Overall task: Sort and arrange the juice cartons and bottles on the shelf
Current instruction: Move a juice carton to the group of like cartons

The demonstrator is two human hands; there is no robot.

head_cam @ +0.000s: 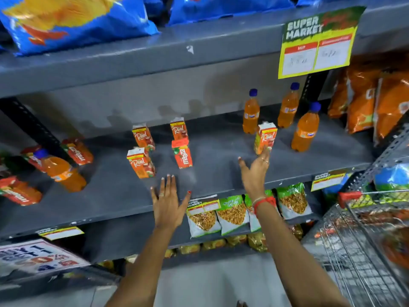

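Observation:
On the grey shelf [221, 160] stand three orange bottles with blue caps [251, 114] at the right, with one Real carton [265, 137] in front of them. Mid-shelf are three Real cartons [141, 161] and a red Maaza carton [182, 154]. Far left hold another orange bottle [62, 170] and more Maaza cartons [77, 151]. My right hand [254, 171] is open, its fingertips touching the lone Real carton's lower edge. My left hand [168, 202] is open, fingers spread, flat over the shelf's front edge, holding nothing.
Blue snack bags [73, 21] fill the shelf above, orange bags [365, 100] sit at the right. Green-and-white snack packets [232, 213] line the shelf below. A wire shopping trolley [365, 251] stands at the lower right. A yellow price sign [316, 45] hangs from the upper shelf.

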